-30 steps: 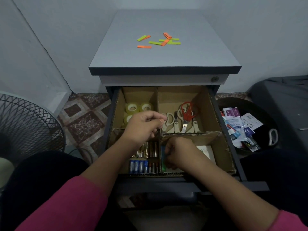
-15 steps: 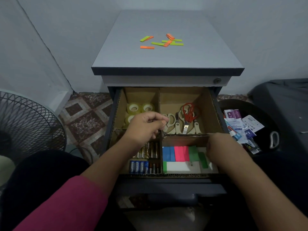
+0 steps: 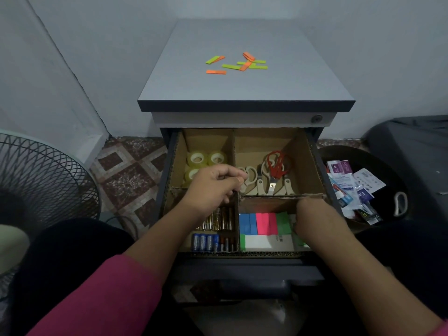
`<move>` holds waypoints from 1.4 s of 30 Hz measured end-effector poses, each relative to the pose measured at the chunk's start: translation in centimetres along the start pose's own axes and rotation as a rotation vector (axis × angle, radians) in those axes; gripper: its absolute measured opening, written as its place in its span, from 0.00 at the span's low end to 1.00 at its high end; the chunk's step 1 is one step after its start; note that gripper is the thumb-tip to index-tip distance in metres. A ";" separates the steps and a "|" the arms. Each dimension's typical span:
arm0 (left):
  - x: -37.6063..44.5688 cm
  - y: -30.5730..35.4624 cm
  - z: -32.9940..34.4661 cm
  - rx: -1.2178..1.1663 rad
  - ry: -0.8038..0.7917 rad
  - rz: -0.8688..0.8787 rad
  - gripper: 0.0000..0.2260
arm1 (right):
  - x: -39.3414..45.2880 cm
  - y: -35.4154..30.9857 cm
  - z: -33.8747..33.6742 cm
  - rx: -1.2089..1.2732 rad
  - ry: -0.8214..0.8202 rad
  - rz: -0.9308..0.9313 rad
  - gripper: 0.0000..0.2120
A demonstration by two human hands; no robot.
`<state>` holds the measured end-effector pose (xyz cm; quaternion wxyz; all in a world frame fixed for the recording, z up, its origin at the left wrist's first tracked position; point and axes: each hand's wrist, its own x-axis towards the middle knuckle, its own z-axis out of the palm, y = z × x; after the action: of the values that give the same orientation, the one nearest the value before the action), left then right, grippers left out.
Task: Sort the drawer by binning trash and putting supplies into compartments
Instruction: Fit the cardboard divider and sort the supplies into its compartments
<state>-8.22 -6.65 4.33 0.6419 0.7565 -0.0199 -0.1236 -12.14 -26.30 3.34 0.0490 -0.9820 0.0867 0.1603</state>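
The open drawer (image 3: 315, 151) is split by cardboard dividers (image 3: 271, 196). Tape rolls (image 3: 197, 158) lie back left, scissors (image 3: 275, 166) back right, batteries (image 3: 218, 221) front left. Blue, pink and green sticky notes (image 3: 263, 223) and a white pad (image 3: 264, 241) fill the front right. My left hand (image 3: 215, 187) grips the top of the centre divider where the walls cross. My right hand (image 3: 312, 219) reaches down into the right end of the front right compartment, over a green strip (image 3: 300, 242); its fingertips are hidden.
Orange and green sticky strips (image 3: 237, 64) lie scattered on the cabinet top (image 3: 242, 88). A black bin (image 3: 380, 161) holding wrappers (image 3: 351, 185) stands right of the drawer. A fan grille (image 3: 36, 178) is at the left, a dark cover (image 3: 424, 151) at the far right.
My right hand left the middle of the front right compartment, uncovering the sticky notes, swung right, then dropped into that compartment's right end. My left hand stayed on the divider.
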 end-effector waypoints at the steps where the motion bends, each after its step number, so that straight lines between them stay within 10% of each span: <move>1: 0.0 0.0 0.0 0.005 -0.002 0.000 0.07 | -0.1 0.0 0.0 -0.003 0.004 0.001 0.08; 12: 0.1 -0.1 -0.1 0.029 -0.018 0.010 0.07 | -0.1 0.6 -1.1 0.003 0.000 -0.020 0.07; 19: 0.4 -0.3 0.0 0.049 -0.013 0.004 0.07 | -0.9 -1.6 -1.4 0.648 -0.271 -0.037 0.07; 42: 0.4 -0.3 0.1 0.064 -0.017 0.015 0.07 | 0.3 -4.0 1.7 0.221 -0.219 -0.341 0.10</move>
<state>-7.89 -6.79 4.00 0.6181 0.7753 -0.0350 -0.1248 -11.68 -22.25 1.90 0.1917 -0.9479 -0.0691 0.2450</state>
